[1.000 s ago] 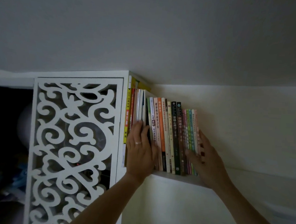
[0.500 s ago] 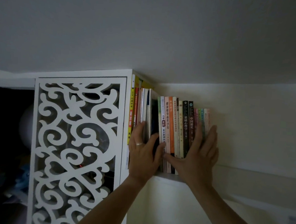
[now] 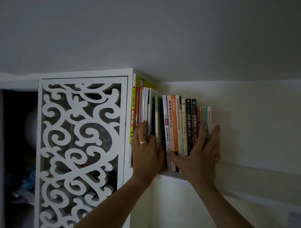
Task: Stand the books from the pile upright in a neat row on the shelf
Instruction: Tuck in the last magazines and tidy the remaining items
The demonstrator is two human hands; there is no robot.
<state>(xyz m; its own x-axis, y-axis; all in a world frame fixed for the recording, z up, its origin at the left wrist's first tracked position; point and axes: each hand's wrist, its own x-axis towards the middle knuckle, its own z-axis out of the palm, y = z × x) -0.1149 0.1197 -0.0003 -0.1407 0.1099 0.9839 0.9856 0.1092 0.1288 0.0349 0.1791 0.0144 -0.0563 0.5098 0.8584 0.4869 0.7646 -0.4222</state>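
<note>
Beside the fretwork cabinet door (image 3: 78, 153), the left hand (image 3: 146, 152) lies flat against the leftmost books (image 3: 145, 106); a gap follows. Right hand (image 3: 201, 155), fingers spread open, presses the right-hand books (image 3: 187, 125) upright on the shelf (image 3: 170, 175). Squeezing both groups together evenly should close the row.

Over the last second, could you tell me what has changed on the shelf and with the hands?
The right hand moved from the row's right end onto the spines, palm flat. A dark gap opened in the row of books beside the left hand, with the right-hand group now more upright. The left hand stayed on the left group; the shelf is unchanged.
</note>
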